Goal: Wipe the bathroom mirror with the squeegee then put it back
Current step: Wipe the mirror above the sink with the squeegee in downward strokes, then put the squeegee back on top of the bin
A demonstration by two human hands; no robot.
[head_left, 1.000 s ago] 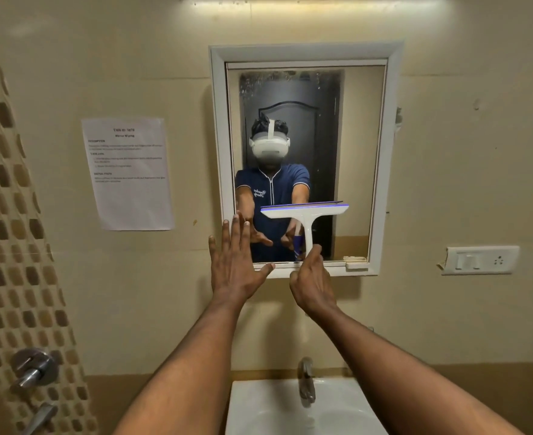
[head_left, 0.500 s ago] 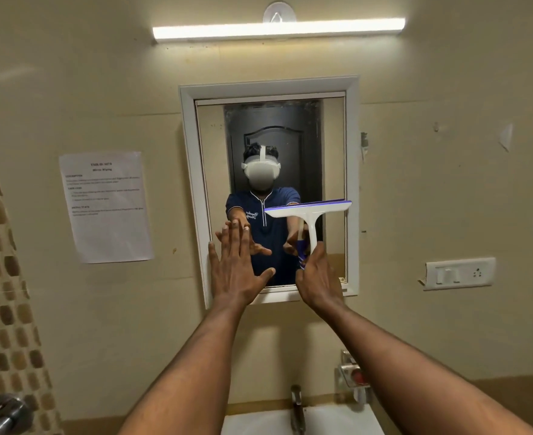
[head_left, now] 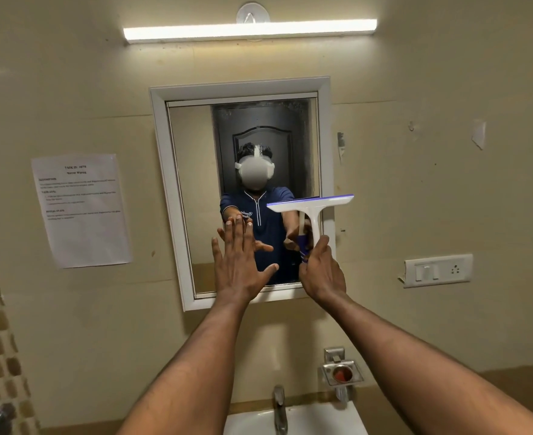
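Squeegee [head_left: 310, 206] stands upright at the mirror's [head_left: 196, 183] right edge; left hand [head_left: 238, 265] spread flat, its grip empty, right hand [head_left: 323, 271] gripping the handle. Lower right, a wall soap dish [head_left: 342, 373] holds something red.

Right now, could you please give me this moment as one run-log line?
phase: wiping | right hand: grips squeegee handle, blade up | left hand: open, before mirror | contact with glass: unclear

Both forearms are bare; the mirror's reflection [head_left: 260, 215] shows a short-sleeved navy shirt, seemingly white-piped.
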